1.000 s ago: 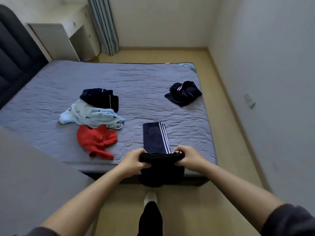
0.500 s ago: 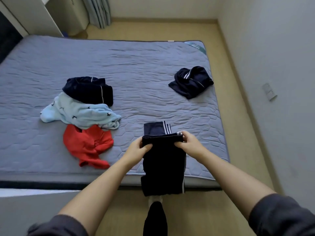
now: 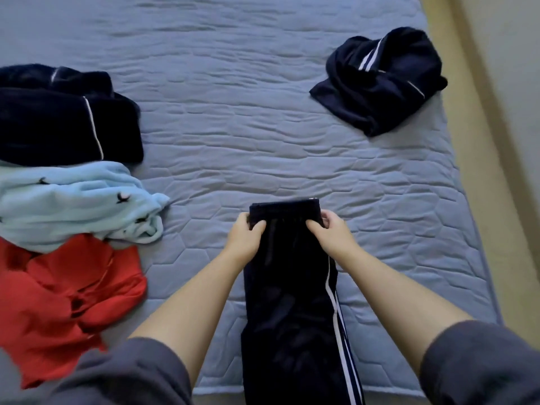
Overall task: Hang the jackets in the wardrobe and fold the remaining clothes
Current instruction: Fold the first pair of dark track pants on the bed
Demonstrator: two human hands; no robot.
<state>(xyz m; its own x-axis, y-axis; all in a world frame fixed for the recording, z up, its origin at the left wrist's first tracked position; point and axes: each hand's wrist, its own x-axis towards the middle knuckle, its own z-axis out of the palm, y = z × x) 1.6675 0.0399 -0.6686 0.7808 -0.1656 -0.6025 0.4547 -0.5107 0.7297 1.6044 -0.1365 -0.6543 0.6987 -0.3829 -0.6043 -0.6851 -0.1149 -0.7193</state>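
1. The left hand (image 3: pixel 244 238) and right hand (image 3: pixel 327 232) each pinch the far edge of the navy striped trousers (image 3: pixel 289 302), which lie on the bed (image 3: pixel 233 112) between the forearms.
2. Four more pieces lie apart: left navy garment (image 3: pixel 64 118), right navy garment (image 3: pixel 380 83), light-blue garment (image 3: pixel 73 206), red garment (image 3: pixel 64 302).

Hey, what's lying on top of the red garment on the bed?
The light blue garment overlaps the far edge of the red garment. How far the red cloth runs beneath it is hidden.

On mattress (image 3: pixel 233 127), trousers (image 3: pixel 289 302) at near edge, clothes pile (image 3: pixel 67 200) left, crumpled garment (image 3: pixel 380 83) far right
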